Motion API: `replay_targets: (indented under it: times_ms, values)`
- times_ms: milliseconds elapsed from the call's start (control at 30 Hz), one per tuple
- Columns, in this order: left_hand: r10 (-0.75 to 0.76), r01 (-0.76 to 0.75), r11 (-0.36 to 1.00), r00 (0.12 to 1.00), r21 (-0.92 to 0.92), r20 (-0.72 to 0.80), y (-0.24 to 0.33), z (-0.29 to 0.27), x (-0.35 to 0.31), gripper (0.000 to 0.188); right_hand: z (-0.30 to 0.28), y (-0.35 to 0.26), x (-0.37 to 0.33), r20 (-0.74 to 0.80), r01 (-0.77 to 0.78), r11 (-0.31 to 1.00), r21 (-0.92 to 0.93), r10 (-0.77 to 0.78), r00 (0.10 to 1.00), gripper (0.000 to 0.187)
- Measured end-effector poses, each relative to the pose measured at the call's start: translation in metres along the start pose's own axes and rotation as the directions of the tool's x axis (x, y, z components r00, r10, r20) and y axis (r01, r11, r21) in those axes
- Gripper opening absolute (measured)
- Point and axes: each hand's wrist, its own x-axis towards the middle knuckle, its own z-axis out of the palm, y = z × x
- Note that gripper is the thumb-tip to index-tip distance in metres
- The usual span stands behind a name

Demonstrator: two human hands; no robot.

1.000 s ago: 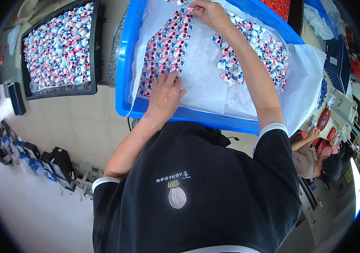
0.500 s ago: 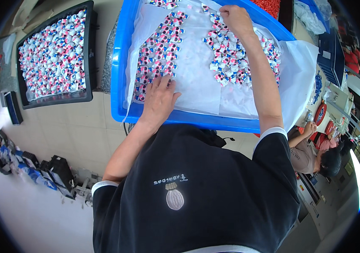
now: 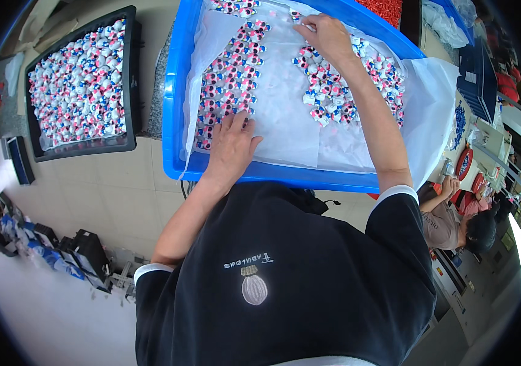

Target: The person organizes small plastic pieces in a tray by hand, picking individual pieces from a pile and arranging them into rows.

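Note:
Several rows of small toy figures (image 3: 230,72), white with pink, blue and black, lie lined up on a white sheet (image 3: 282,91) inside a blue tray (image 3: 260,174). My left hand (image 3: 233,143) rests at the near end of these rows, fingers stretched forward and lightly bent over them. Over the tray's far part, my right hand (image 3: 329,38) has its fingers curled and thumb drawn in; anything between the fingertips is too small to make out. One single figure (image 3: 295,15) lies just beyond those fingertips. Beside and partly under my right forearm spreads a loose heap of figures (image 3: 333,91).
A black crate (image 3: 131,79) full of similar figures stands to the left. Red pieces (image 3: 385,11) lie beyond the tray's far right side. The white sheet hangs over the right rim. A co-worker (image 3: 449,226) sits at the right, near a blue box (image 3: 479,79).
My right hand has moved left and slightly nearer, from above the heap toward the single figure. My left hand stays at the near end of the rows. The view has shifted slightly.

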Motion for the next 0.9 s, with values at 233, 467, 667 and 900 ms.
replay_targets:
  times_ms: [233,467,667,900]
  values:
    - [-0.002,0.002,1.000,1.000,0.017,-0.010,0.001,-0.002,0.000,0.032,0.039,-0.007,0.033,0.229,-0.310,0.581,0.753,0.210,0.951,0.033]
    - [-0.007,0.007,1.000,1.000,0.000,-0.002,0.001,-0.003,0.000,0.031,0.059,-0.012,0.039,-0.112,-0.029,0.728,0.685,0.144,0.983,0.029]
    - [-0.025,0.025,1.000,1.000,0.005,-0.006,0.001,-0.003,-0.001,0.032,0.041,-0.017,0.030,-0.029,-0.022,0.832,0.555,0.045,0.999,0.023]
    - [-0.008,0.008,1.000,1.000,0.013,-0.006,0.001,-0.001,0.000,0.032,0.058,-0.019,0.042,-0.081,0.001,0.876,0.482,0.044,0.996,0.023]
